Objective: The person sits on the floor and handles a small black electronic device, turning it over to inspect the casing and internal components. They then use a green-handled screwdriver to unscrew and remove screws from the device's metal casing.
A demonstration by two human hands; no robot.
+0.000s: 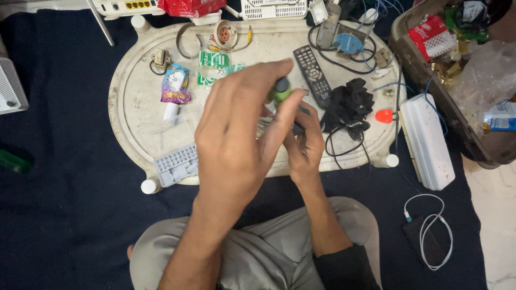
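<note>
Setting: dark blue cloth (pixel 64 177) on the floor, carrying an oval white tray surface (pixel 134 107); the person sits cross-legged at 6 o'clock.
Left hand (pixel 236 134): raised over the tray's centre, back to the camera, fingers curled round the green-and-black handle of a small tool (pixel 280 90), thumb and forefinger pinching its top.
Right hand (pixel 305 140): just beside the left at 3 o'clock, fingers closed on a small part below the tool; the part is mostly hidden.
Grey bit case (pixel 176 164): tray's near edge, 8 o'clock.
White cable (pixel 430 228): coiled on the cloth, 4 o'clock.
White rectangular box (pixel 427 139): off the tray, 3 o'clock.
Black tangle of fabric and wire (pixel 348 104): tray, 2 o'clock, near the right hand.
Orange cap (pixel 384 116): beside the tangle.
Purple packet (pixel 175 86): tray, 10 o'clock.
Remote control (pixel 313 69): tray, 1 o'clock.
Green packets (pixel 214 63): tray, 11 o'clock.
Open case of clutter (pixel 408 48): far right, 2 o'clock.
</note>
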